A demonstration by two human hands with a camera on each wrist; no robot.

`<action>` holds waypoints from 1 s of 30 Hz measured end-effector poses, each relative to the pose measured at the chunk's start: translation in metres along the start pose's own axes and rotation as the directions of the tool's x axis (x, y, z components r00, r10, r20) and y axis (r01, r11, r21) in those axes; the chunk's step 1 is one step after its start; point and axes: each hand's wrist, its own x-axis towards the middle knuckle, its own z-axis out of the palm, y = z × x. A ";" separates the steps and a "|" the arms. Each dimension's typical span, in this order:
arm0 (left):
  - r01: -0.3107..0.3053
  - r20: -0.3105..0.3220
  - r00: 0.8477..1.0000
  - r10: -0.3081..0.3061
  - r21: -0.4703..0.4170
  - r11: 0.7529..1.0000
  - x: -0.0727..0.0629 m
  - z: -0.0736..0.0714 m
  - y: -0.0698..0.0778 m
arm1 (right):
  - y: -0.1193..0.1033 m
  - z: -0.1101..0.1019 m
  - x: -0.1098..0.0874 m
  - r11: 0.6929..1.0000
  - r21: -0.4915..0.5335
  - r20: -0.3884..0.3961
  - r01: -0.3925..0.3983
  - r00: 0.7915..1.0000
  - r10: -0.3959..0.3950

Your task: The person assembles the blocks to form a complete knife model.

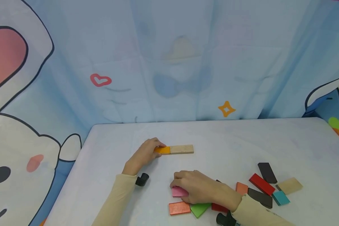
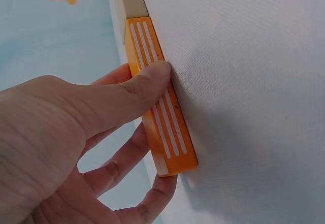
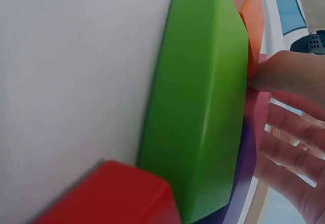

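Note:
My left hand (image 1: 145,153) pinches a yellow-orange block (image 2: 167,127) with white stripes, thumb on its striped side and fingers behind. That block lies end to end with a plain wooden block (image 1: 182,149) toward the back of the table. Nearer the front, my right hand (image 1: 199,185) grips a pink block (image 1: 179,191) between thumb and fingers. Close by the pink block lie an orange block (image 1: 179,208) and a green block (image 3: 198,97). A purple block (image 3: 245,165) shows behind the green one in the right wrist view, and a red block (image 3: 119,196) in front.
Right of my right forearm is a loose group: black blocks (image 1: 267,172), a red block (image 1: 261,184), a teal block (image 1: 281,198), a wooden block (image 1: 290,185) and an orange block (image 1: 242,188). A printed curtain (image 1: 169,103) hangs behind the white table (image 1: 115,135).

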 end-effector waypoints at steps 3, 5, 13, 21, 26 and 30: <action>-0.004 -0.005 1.000 0.004 -0.003 1.000 0.000 0.000 0.000 | 0.001 -0.001 -0.001 1.000 -0.001 -0.013 0.013 1.000 -0.013; -0.006 -0.007 1.000 0.006 -0.002 1.000 0.000 0.001 -0.001 | 0.002 -0.002 -0.002 1.000 0.017 -0.030 0.019 0.999 -0.018; -0.010 -0.005 1.000 0.010 0.011 1.000 0.000 0.001 0.000 | 0.023 -0.021 -0.011 0.997 0.071 -0.161 0.023 0.987 -0.011; -0.011 -0.003 1.000 0.011 0.014 1.000 -0.001 0.001 -0.001 | 0.066 -0.046 -0.026 0.999 0.014 -0.319 -0.047 0.947 0.049; -0.019 -0.005 1.000 0.019 0.016 1.000 0.000 0.001 -0.001 | 0.092 -0.056 -0.035 0.993 -0.039 -0.343 -0.110 0.935 0.091; -0.020 -0.006 1.000 0.020 0.010 1.000 0.001 0.002 -0.001 | 0.108 -0.059 -0.039 0.991 -0.040 -0.340 -0.130 0.934 0.108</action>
